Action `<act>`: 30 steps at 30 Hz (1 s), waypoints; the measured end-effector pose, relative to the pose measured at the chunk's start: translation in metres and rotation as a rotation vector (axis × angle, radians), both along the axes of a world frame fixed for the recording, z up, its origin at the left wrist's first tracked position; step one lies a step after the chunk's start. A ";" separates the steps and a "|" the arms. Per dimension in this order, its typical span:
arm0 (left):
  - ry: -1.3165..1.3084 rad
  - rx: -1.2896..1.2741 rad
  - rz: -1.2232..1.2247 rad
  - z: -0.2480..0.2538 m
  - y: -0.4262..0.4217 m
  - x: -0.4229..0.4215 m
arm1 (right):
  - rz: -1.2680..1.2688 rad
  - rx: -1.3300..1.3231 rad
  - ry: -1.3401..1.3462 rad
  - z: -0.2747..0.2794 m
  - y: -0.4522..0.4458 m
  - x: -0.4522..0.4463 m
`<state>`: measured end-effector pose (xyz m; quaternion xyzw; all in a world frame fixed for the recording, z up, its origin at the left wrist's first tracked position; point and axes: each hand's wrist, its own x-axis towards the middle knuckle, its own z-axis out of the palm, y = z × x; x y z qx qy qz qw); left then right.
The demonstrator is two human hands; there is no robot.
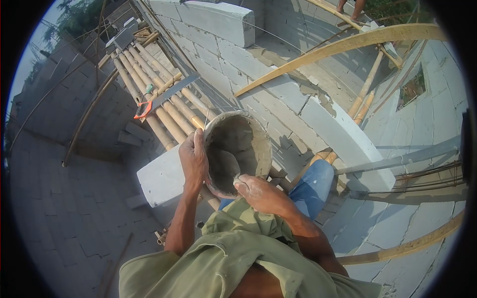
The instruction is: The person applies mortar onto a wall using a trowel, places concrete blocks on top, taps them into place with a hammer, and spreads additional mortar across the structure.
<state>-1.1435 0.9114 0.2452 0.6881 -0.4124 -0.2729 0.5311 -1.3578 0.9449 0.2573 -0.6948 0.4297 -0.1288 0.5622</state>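
A mortar-caked bucket (268, 144) tilts in front of my body, its inside coated with grey mortar (236, 134). My left hand (194, 160) grips the bucket's left rim, thumb pointing up along the edge. At the near rim, my right hand (258, 192) is closed around the handle of a trowel. The trowel's mortar-covered blade (222, 163) lies inside the bucket, partly blending with the mortar. Just left of my left hand is a white block (163, 178). A thin wire handle arches over the bucket's far side.
Bamboo poles (159, 94) form a scaffold platform, with an orange-handled handsaw (164, 98) on it. A block wall (213, 54) runs along the right, topped by loose mortar and a white block (343, 134). A curved wooden strip (338, 52) crosses it. Another person's feet (350, 9) show at the top.
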 end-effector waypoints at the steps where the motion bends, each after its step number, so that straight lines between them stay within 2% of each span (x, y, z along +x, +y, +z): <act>1: 0.002 0.000 -0.005 0.000 0.001 0.001 | 0.033 0.309 -0.029 0.017 -0.003 -0.005; 2: -0.013 0.021 0.003 -0.001 0.002 0.004 | 0.021 0.309 -0.026 0.014 -0.002 -0.009; 5: 0.035 -0.051 -0.009 0.000 -0.001 -0.003 | -0.017 0.710 -0.415 -0.001 -0.004 -0.039; 6: 0.077 -0.048 -0.032 -0.004 -0.002 0.003 | -0.064 0.689 -0.411 -0.009 -0.003 -0.050; 8: 0.089 -0.102 0.014 0.006 -0.005 -0.001 | -0.062 1.007 -0.796 -0.026 0.004 -0.067; 9: 0.083 -0.017 0.010 0.002 -0.006 0.014 | -0.046 1.034 -0.913 -0.031 0.006 -0.077; 10: 0.071 0.069 0.011 -0.003 -0.005 0.032 | -0.069 1.012 -0.916 -0.030 0.006 -0.089; 13: 0.072 -0.016 -0.003 -0.016 -0.009 0.059 | -0.342 0.716 -1.037 -0.036 0.001 -0.125; 15: 0.105 -0.068 0.001 -0.044 -0.012 0.084 | -0.565 0.383 -0.773 -0.033 -0.016 -0.150; 17: 0.143 -0.120 0.012 -0.062 -0.012 0.102 | -0.754 0.177 -0.309 -0.040 -0.043 -0.173; 18: 0.141 -0.084 -0.006 -0.068 -0.010 0.110 | -0.766 0.165 -0.312 -0.058 -0.059 -0.184; 20: 0.141 -0.053 -0.035 -0.072 -0.015 0.121 | -0.861 -0.795 0.172 -0.108 -0.090 -0.204; 24: 0.087 0.010 -0.052 -0.078 -0.015 0.128 | -0.961 -0.829 0.406 -0.148 -0.116 -0.214; 27: 0.088 0.019 -0.062 -0.079 -0.013 0.128 | -0.965 -0.679 0.591 -0.171 -0.113 -0.191; 30: 0.063 0.033 -0.048 -0.087 -0.013 0.135 | -0.892 -0.594 0.546 -0.163 -0.106 -0.178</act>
